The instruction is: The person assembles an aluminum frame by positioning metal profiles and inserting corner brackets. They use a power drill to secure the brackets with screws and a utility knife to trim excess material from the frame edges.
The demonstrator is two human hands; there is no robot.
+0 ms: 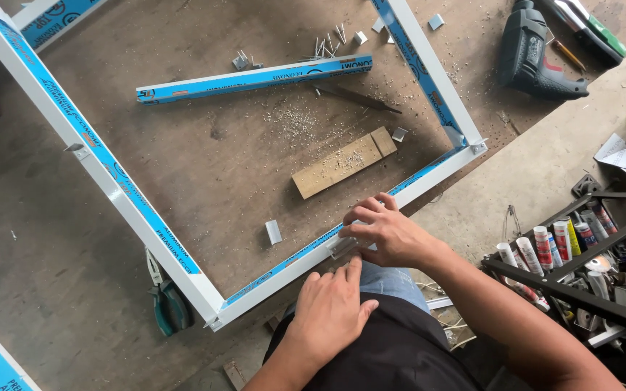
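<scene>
The left hand [331, 311] lies flat, fingers together and holding nothing, its tips pointing to twelve o'clock at a small metal bracket [342, 247] on the white frame rail [284, 271]. At two o'clock, the right hand [389, 233] curls loosely over the bracket, nearer; the rail's long axis runs eight to two.

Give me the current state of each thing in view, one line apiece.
Left hand: bare, flat, fingertips at the small metal bracket.
Right hand: fingers curled on that bracket.
Small metal bracket: pressed against the frame's near rail.
Aluminium frame: lying flat, corners joined, blue film on.
Loose rail: lying inside frame.
Wood block: flat, dusted with shavings.
Drill: lying on its side.
Pliers: lying under the frame's corner.
</scene>
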